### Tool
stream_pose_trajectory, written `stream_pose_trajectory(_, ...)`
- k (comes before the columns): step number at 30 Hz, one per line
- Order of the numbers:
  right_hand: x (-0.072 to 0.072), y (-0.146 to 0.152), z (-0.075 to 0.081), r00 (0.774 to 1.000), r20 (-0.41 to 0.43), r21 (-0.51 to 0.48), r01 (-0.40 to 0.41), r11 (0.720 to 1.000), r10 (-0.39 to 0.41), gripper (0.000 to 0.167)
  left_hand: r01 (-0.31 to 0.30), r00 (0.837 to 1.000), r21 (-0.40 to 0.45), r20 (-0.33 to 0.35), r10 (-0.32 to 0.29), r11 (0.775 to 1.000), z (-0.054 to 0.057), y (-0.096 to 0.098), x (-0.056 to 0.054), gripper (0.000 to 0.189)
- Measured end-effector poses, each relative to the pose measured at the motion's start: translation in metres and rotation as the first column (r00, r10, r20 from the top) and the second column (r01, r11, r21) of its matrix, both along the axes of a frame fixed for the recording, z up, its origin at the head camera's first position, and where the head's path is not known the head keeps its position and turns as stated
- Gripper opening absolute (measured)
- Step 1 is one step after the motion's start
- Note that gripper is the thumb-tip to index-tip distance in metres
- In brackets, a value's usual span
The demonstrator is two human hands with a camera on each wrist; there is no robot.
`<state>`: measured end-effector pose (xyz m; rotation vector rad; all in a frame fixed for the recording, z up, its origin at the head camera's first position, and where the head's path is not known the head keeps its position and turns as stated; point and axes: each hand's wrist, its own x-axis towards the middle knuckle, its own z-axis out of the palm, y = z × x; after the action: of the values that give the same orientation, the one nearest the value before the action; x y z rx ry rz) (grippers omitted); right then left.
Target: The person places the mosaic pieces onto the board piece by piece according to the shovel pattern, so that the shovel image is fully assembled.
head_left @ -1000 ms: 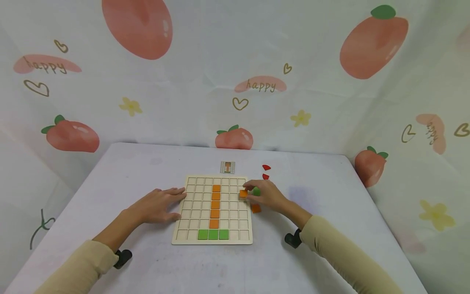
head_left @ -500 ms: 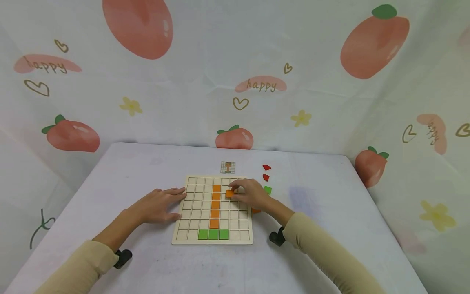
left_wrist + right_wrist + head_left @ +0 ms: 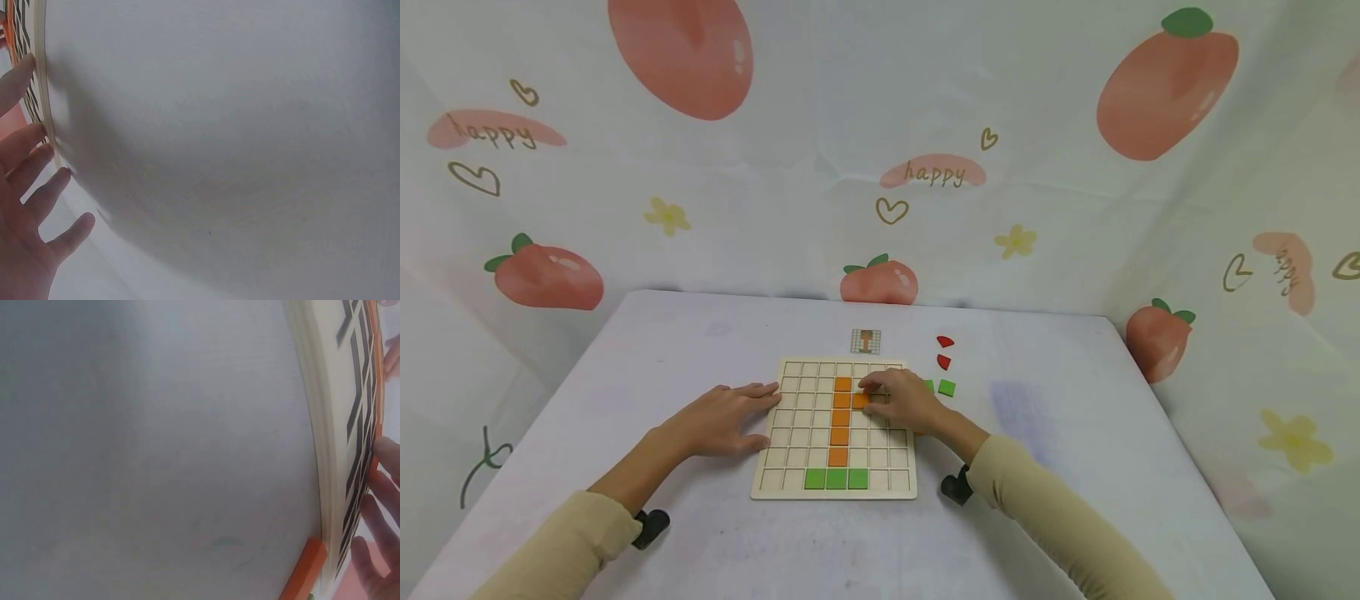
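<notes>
The right hand (image 3: 904,400) pinches an orange tile (image 3: 859,401); the left hand (image 3: 727,421) (fingers spread) touches the board (image 3: 802,420).

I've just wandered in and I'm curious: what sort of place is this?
Probably a small tabletop play or puzzle spot, perhaps indoors: a fruit-printed backdrop rises behind a white table, and a pale grid board there holds orange square tiles and green square tiles.

Head view: from above, at the counter's (image 3: 820,550) 6 o'clock side, facing forward and down; takes in the whole grid board (image 3: 805,419). Left wrist: low, close; board at 10 o'clock, left hand (image 3: 25,215) at 8. Right wrist: equally close; board at 3, right hand (image 3: 384,519) at 4. All three share the board.
</notes>
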<state>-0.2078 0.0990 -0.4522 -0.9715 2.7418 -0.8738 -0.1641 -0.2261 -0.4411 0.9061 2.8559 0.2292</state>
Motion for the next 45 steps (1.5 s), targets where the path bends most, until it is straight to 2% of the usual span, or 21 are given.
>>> stream_pose_trajectory(19,0.002,0.003,0.002,1.0,0.011,-0.003,0.017,1.0,-0.017,0.035,0.0,1.0,0.007,-0.004,0.0,1.0,0.001,0.0,0.0,0.065)
stream_pose_trajectory(26,0.02,0.035,0.007,1.0,0.006,0.007,0.021,1.0,-0.021,0.034,-0.006,1.0,0.004,0.007,0.006,1.0,-0.001,0.002,0.001,0.065)
stream_pose_trajectory(31,0.033,0.065,0.005,0.999,-0.052,-0.006,-0.01,1.0,0.01,0.037,-0.008,1.0,-0.003,0.001,0.008,1.0,0.0,0.001,0.001,0.064)
stream_pose_trajectory(37,0.036,0.088,0.003,0.996,-0.093,0.004,0.012,1.0,-0.012,0.039,-0.003,1.0,-0.002,-0.007,0.003,1.0,0.002,0.001,0.0,0.065)
stream_pose_trajectory(45,0.041,0.099,-0.003,0.998,-0.061,0.041,0.027,0.999,-0.024,0.038,-0.004,1.0,-0.004,0.001,0.004,1.0,0.0,-0.001,0.0,0.065)
